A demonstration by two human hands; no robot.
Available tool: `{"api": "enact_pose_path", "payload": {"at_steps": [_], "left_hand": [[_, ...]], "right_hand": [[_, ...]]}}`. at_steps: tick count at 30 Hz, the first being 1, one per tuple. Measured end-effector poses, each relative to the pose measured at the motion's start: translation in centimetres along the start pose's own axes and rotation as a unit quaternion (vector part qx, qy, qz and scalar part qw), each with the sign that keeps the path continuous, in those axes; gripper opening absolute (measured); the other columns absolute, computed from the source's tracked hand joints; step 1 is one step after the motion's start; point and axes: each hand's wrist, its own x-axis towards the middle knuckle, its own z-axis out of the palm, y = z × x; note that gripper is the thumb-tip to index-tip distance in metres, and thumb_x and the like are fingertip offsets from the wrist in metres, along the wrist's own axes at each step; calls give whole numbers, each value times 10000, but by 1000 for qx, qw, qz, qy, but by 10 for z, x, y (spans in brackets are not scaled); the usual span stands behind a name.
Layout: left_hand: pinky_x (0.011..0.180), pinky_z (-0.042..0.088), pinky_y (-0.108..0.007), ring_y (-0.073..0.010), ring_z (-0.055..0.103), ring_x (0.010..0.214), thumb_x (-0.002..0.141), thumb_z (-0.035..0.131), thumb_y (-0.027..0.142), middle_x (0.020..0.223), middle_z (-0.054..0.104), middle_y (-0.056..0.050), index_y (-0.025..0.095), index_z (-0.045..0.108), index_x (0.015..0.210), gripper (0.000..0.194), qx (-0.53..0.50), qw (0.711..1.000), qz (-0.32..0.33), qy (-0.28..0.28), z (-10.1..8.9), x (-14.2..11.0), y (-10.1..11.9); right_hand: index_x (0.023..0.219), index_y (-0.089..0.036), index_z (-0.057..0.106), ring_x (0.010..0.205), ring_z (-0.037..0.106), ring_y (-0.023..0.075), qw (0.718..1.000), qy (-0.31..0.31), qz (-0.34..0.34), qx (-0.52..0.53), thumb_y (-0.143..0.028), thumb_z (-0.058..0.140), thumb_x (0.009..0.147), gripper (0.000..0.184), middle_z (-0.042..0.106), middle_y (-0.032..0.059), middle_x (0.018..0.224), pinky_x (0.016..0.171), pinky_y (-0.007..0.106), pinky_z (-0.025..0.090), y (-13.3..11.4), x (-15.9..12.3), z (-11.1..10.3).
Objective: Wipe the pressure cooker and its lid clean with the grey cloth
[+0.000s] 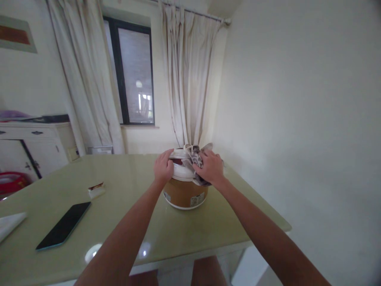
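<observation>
A round brown pot (181,193) with a white rim and white base stands upright on the pale green table (127,171). On its left side my left hand (163,166) grips the white rim, fingers over the top and thumb towards the opening. My right hand (210,167) presses a bunched, grey-and-white patterned cloth (197,159) against the right part of the rim. Part of the cloth hangs down over the pot's side. A reddish patch shows inside the opening; the rest of the inside is hidden.
To the left lie a black tablet (64,226), a small white packet (97,190) and a white object (10,225) at the picture's edge. A wall (297,119) runs along the table's right side. Curtains (190,71) and a window (135,75) are behind.
</observation>
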Motion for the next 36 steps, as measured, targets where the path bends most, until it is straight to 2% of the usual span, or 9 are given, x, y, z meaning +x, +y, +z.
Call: {"api": "enact_pose_path", "payload": {"at_steps": [7, 12, 15, 18, 21, 25, 27, 30, 36], "left_hand": [[1261, 384, -483, -255, 534, 1439, 916, 404, 178, 1478, 653, -76, 216, 619, 1442, 570, -37, 999, -28, -7, 2, 0, -7], [1264, 374, -504, -260, 471, 1497, 1067, 344, 355, 1568, 549, -126, 232, 459, 1540, 502, -149, 983, -87, 59, 7, -43, 25], [1233, 408, -504, -298, 479, 1485, 1024, 494, 504, 1557, 524, -182, 205, 310, 1608, 681, -185, 982, -34, 31, 0, -57, 42], [1237, 393, -480, -325, 517, 1440, 881, 716, 520, 1539, 512, -189, 191, 346, 1599, 871, -150, 989, 8, -17, -21, -43, 46], [1161, 460, -474, -321, 580, 1347, 814, 765, 413, 1488, 536, -151, 224, 391, 1585, 878, -86, 990, 40, -102, -44, -22, 50], [1045, 490, -539, -376, 608, 1213, 762, 787, 365, 1336, 604, -131, 264, 613, 1375, 645, 98, 982, 44, -152, -56, -15, 80], [1084, 446, -561, -404, 571, 1252, 721, 826, 400, 1320, 620, -137, 250, 658, 1258, 582, 150, 976, 72, -141, -50, -16, 100], [1072, 461, -525, -386, 589, 1225, 700, 841, 428, 1290, 644, -142, 218, 642, 1199, 576, 132, 969, 124, -168, -34, -14, 120], [972, 523, -468, -344, 668, 1104, 681, 841, 362, 1172, 705, -113, 203, 612, 1188, 579, 2, 976, 103, -190, -15, -6, 113]], "right_hand": [[1100, -235, 717, 1086, 648, 274, 998, -12, 5, 64, -455, 623, 929, 294, 712, 89, 1107, 913, 361, 463, 1, 2, -4], [1218, -233, 646, 1059, 679, 280, 991, -32, -2, 128, -476, 681, 896, 404, 727, 87, 1173, 865, 359, 493, -34, 6, -16], [1418, -238, 530, 1082, 691, 264, 969, -74, -82, 219, -430, 760, 860, 634, 727, 79, 1241, 901, 353, 501, -48, 12, -26], [1566, -197, 403, 1098, 697, 260, 934, -156, -131, 292, -498, 811, 845, 881, 731, 104, 1242, 951, 365, 507, -40, 35, -33], [1520, -216, 499, 1050, 715, 229, 900, -229, -130, 347, -657, 677, 929, 759, 752, 84, 1194, 934, 337, 524, -22, 68, -35], [1277, -198, 685, 1105, 708, 272, 962, -139, 10, 237, -715, 484, 1011, 616, 755, 126, 1218, 939, 357, 527, -13, 109, -24], [1297, -176, 687, 1180, 691, 328, 975, -178, 22, 130, -735, 596, 936, 671, 725, 179, 1306, 949, 385, 533, -17, 123, -14], [1343, -176, 689, 1191, 703, 348, 960, -278, -43, 15, -705, 782, 787, 773, 696, 201, 1370, 931, 373, 558, -26, 134, -3], [1335, -103, 714, 1233, 691, 394, 958, -278, -33, -66, -481, 718, 878, 594, 702, 265, 1334, 969, 446, 576, -40, 136, 6]]}}
